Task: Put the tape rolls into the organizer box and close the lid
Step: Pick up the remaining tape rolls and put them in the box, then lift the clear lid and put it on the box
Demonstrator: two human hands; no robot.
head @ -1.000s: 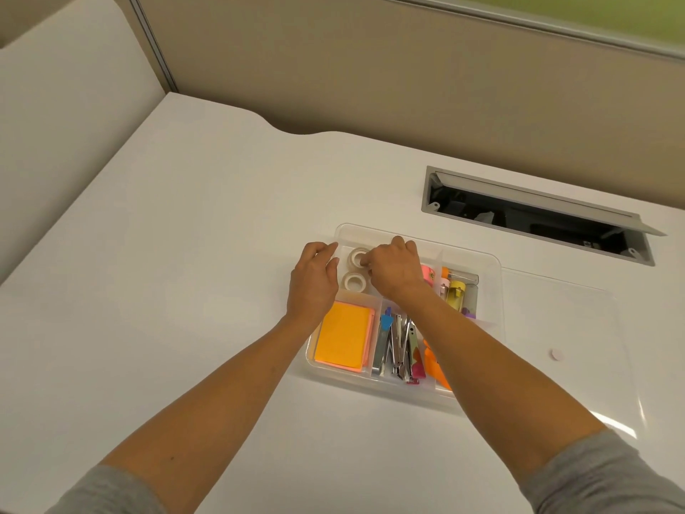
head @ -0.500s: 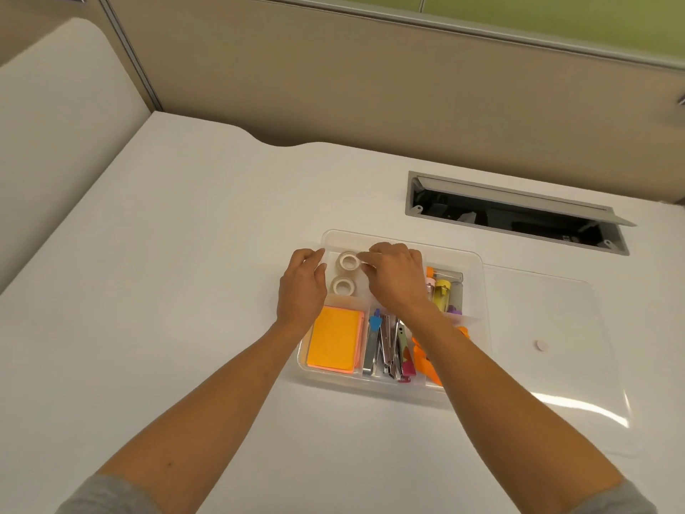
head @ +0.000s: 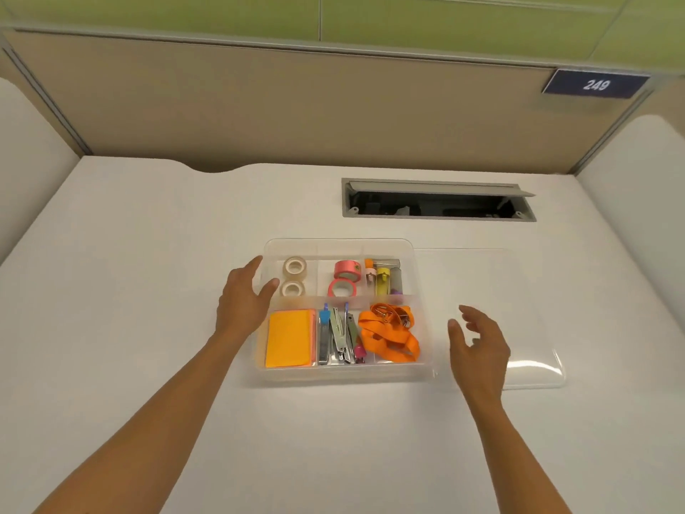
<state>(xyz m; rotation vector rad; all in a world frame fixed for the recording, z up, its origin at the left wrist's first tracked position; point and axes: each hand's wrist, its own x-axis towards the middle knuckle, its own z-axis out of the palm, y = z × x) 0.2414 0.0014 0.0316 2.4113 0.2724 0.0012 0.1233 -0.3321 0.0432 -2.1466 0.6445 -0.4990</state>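
Observation:
A clear organizer box [head: 344, 372] sits on the white desk, uncovered. Two clear tape rolls [head: 294, 267] [head: 292, 289] lie in its back-left compartment. Two pink tape rolls [head: 347, 270] [head: 341, 289] lie in the back-middle one. The clear lid [head: 519, 291] lies flat on the desk right of the box. My left hand [head: 242, 304] rests open against the box's left wall. My right hand [head: 480, 346] hovers open just right of the box, over the lid's near-left part, holding nothing.
Other compartments hold an orange sticky-note pad [head: 289, 338], staplers and clips [head: 339, 337], an orange lanyard [head: 389, 333] and small coloured tubes [head: 381, 278]. An open cable hatch [head: 437, 204] lies behind the box. A beige partition [head: 296, 105] closes the back.
My right hand has left the clear tape rolls in the back-left compartment and swung right, past the box toward the lid. The left hand stays at the box's left wall.

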